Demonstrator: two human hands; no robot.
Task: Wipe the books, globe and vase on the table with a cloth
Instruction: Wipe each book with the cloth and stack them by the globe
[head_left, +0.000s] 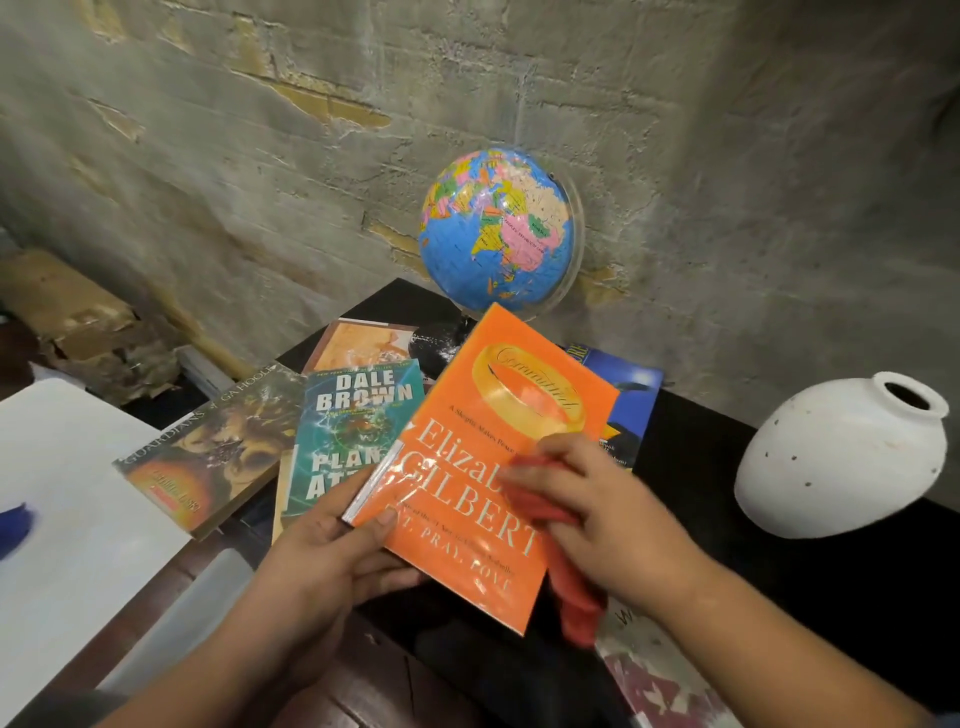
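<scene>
My left hand (332, 545) grips the lower left edge of an orange paperback (498, 410), held tilted above the black table (727, 519). My right hand (587, 499) presses a red cloth (571, 587) against the book's cover, and the cloth hangs down past the book's right edge. Under and beside it lie a teal book (358, 415), a brown book (213, 447), a blue book (634, 395) and a tan book (358, 343). The globe (498, 234) stands behind them near the wall. A white vase (841, 457) lies tilted on the right.
A rough concrete wall (260, 156) rises right behind the table. A white board (67, 493) lies at the left, with crumpled cardboard (78, 322) beyond it. Another book or paper (654, 675) sits at the table's near edge under my right arm.
</scene>
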